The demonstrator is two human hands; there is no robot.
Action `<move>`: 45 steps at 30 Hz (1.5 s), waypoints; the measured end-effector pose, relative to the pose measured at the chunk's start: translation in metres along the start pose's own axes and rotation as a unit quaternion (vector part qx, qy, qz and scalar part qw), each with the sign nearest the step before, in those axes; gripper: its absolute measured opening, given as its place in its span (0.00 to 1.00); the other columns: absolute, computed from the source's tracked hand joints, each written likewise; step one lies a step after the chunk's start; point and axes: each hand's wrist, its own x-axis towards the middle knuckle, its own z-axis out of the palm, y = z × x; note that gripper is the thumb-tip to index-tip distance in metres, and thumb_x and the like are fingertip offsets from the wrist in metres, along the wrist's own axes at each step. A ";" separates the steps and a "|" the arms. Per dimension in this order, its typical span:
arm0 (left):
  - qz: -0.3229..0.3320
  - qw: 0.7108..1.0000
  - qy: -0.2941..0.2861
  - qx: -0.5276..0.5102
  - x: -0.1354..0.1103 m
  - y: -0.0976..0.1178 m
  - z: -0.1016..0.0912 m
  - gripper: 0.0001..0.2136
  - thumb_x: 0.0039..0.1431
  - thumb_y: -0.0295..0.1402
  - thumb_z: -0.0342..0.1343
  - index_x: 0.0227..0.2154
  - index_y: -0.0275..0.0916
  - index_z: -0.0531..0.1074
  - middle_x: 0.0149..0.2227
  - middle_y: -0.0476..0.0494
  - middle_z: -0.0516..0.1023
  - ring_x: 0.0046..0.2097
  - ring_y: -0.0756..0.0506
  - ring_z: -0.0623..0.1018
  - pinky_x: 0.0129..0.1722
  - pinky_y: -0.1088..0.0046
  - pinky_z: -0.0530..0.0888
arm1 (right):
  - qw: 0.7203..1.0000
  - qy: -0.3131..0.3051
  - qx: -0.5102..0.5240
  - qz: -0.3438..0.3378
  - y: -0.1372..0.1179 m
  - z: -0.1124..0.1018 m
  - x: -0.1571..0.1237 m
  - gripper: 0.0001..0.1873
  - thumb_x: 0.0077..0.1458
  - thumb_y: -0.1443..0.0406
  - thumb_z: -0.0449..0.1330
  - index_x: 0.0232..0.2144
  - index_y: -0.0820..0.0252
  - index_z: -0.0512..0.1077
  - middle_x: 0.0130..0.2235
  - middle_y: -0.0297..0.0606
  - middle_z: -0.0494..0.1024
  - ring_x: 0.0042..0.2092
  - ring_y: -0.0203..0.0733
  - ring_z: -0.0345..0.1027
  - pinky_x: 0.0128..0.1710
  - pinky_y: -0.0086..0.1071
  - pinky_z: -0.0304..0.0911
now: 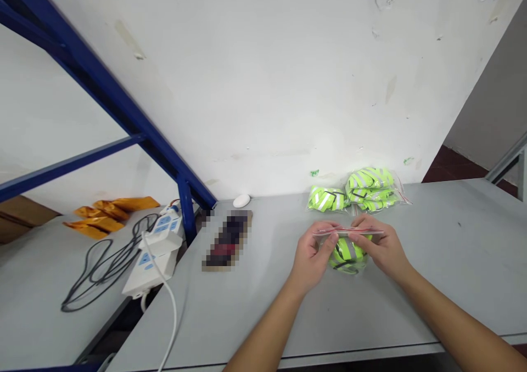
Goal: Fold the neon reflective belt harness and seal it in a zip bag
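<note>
A clear zip bag [349, 265] with a folded neon-yellow reflective strap inside is held by its top edge over the grey table. My left hand [313, 254] pinches the left part of the bag's red-lined zip strip, thumb on the near side. On the right part of the same strip, my right hand [381, 246] is closed, its thumb pressed close to the left one. Fingers behind the strip are partly hidden. Just beyond my hands lie more bagged yellow straps, one bag [327, 198] at left and stacked bags [370, 188] at right, near the wall.
The grey table [263, 306] meets a white wall. A white oval object [241, 201] and a pixelated dark item [228, 240] lie to the left. Further left are white power strips [154, 257], a black cable [93, 276], orange packets [109, 213] and a blue metal frame [135, 119].
</note>
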 end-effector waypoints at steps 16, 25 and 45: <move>0.025 0.997 0.079 -0.005 0.002 -0.002 -0.006 0.09 0.60 0.40 0.56 0.35 0.39 0.71 0.39 0.43 0.77 0.41 0.46 0.76 0.43 0.71 0.71 | 0.999 0.044 -0.011 0.003 0.002 -0.004 0.003 0.11 0.53 0.60 0.64 0.23 0.56 0.73 0.28 0.32 0.68 0.31 0.36 0.62 0.31 0.31 0.57; 0.099 0.991 0.080 0.030 0.005 -0.004 -0.009 0.06 0.60 0.36 0.58 0.34 0.39 0.75 0.36 0.41 0.78 0.49 0.43 0.72 0.49 0.66 0.69 | 0.999 0.039 -0.026 0.013 0.000 -0.004 0.003 0.09 0.52 0.59 0.65 0.24 0.56 0.75 0.29 0.33 0.70 0.31 0.37 0.63 0.29 0.31 0.58; 0.064 0.995 0.081 0.008 0.007 0.000 -0.016 0.08 0.59 0.39 0.59 0.32 0.39 0.73 0.38 0.42 0.79 0.43 0.44 0.76 0.46 0.65 0.70 | 0.998 0.039 -0.042 -0.008 -0.002 -0.007 0.004 0.08 0.51 0.58 0.66 0.25 0.54 0.77 0.29 0.35 0.73 0.31 0.38 0.66 0.28 0.32 0.61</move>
